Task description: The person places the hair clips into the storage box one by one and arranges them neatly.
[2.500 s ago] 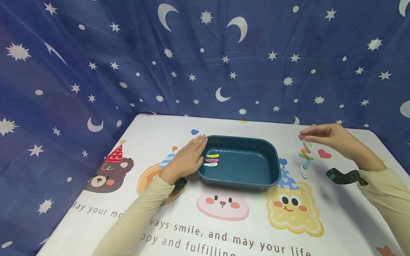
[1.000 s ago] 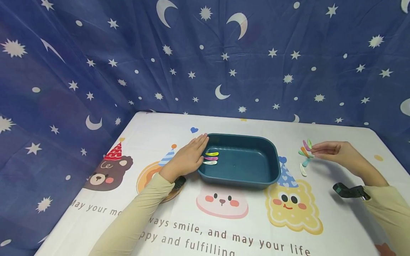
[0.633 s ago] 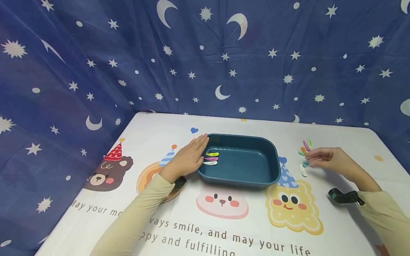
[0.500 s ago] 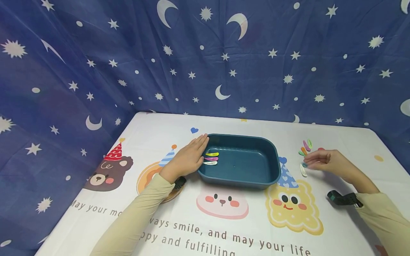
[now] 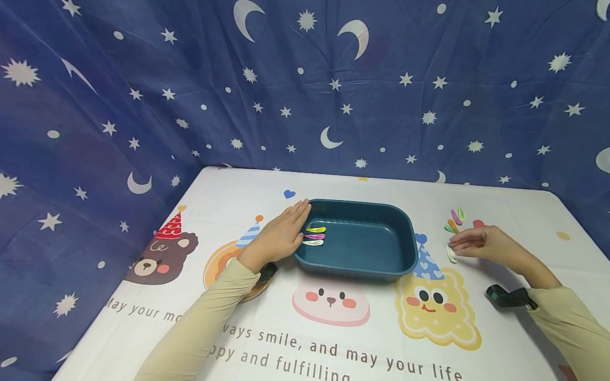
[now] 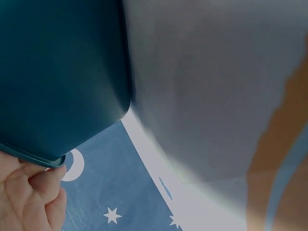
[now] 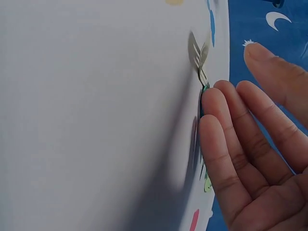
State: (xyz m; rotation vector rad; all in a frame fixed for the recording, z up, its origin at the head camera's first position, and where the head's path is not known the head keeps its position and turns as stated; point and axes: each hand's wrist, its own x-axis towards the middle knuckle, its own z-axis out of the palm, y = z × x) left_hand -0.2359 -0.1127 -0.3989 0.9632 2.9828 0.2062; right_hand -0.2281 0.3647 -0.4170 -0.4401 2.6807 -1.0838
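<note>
Right hand [image 5: 488, 245] has lowered, fingers extended by white clip [image 5: 450, 254].

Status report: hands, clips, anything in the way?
Left hand touching bin rim. Right hand at loose white clip, partly hiding it. Three clips inside bin. Bin's right wall between clip groups.

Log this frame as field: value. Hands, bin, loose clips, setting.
left_hand: left hand touches left end of teal bin
bin_contents: yellow clip, pink clip, white clip, side by side, left end
right_hand: right hand at loose white clip; contact unclear
other_loose_clips: light-green clip, loose pink clip, orange clip, green clip; more may be hidden
surface: white printed tablecloth
backdrop: blue star-and-moon cloth
</note>
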